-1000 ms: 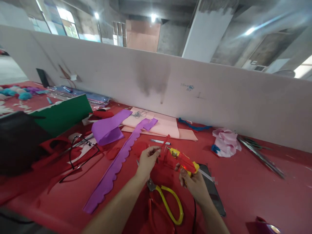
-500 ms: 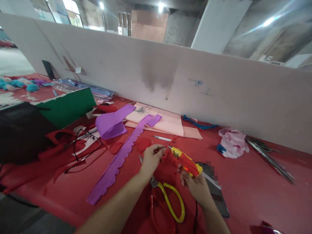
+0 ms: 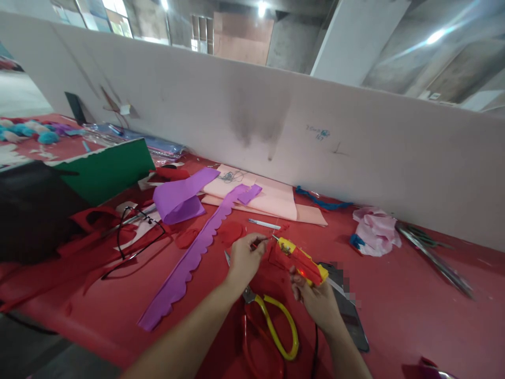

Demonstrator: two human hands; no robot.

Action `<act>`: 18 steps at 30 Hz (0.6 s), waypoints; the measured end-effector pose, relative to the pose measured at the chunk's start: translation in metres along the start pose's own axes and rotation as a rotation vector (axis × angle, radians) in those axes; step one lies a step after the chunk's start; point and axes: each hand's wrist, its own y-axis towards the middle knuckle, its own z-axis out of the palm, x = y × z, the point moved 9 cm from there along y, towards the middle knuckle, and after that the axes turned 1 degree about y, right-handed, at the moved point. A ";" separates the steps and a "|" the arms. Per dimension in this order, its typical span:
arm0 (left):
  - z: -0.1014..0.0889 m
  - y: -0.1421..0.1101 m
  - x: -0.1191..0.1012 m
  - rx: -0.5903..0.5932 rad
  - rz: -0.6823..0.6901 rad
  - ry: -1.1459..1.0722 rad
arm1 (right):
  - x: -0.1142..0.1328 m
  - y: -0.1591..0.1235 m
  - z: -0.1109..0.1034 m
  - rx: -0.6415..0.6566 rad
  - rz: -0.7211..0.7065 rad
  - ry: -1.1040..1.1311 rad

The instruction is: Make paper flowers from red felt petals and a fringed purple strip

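Observation:
My right hand (image 3: pixel 313 297) is wrapped round the grip of a red and yellow glue gun (image 3: pixel 299 259), whose nozzle points left toward my other hand. My left hand (image 3: pixel 245 258) pinches a small red piece (image 3: pixel 262 241) right at the nozzle tip; the piece is too small to make out in detail. Below both hands lie scissors with yellow and red handles (image 3: pixel 272 329) on the red table (image 3: pixel 414 310). A long purple scalloped strip (image 3: pixel 189 266) runs diagonally to the left of my left hand.
A dark phone (image 3: pixel 349 316) lies under my right wrist. A white pen (image 3: pixel 263 224), pink sheets (image 3: pixel 268 197), a folded purple sheet (image 3: pixel 179 197), green board (image 3: pixel 104 171), black bag (image 3: pixel 31 210), eyeglasses (image 3: pixel 134 237) and crumpled pink cloth (image 3: pixel 374 229) sit around. A white partition (image 3: pixel 276 121) backs the table.
The view shifted slightly. My left hand and the glue gun's nozzle have come closer together, with the red piece now lower and right at the tip.

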 end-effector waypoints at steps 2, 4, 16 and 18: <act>-0.001 -0.001 -0.002 -0.009 0.002 0.024 | 0.002 0.000 0.001 0.008 -0.015 -0.027; -0.002 -0.002 -0.004 -0.024 0.007 0.047 | 0.005 -0.001 0.001 0.011 -0.030 -0.059; -0.007 -0.004 -0.009 -0.051 0.027 0.120 | 0.010 -0.001 -0.004 -0.011 -0.067 -0.187; -0.007 -0.004 -0.009 -0.051 0.022 0.126 | 0.010 0.000 -0.006 -0.020 -0.061 -0.174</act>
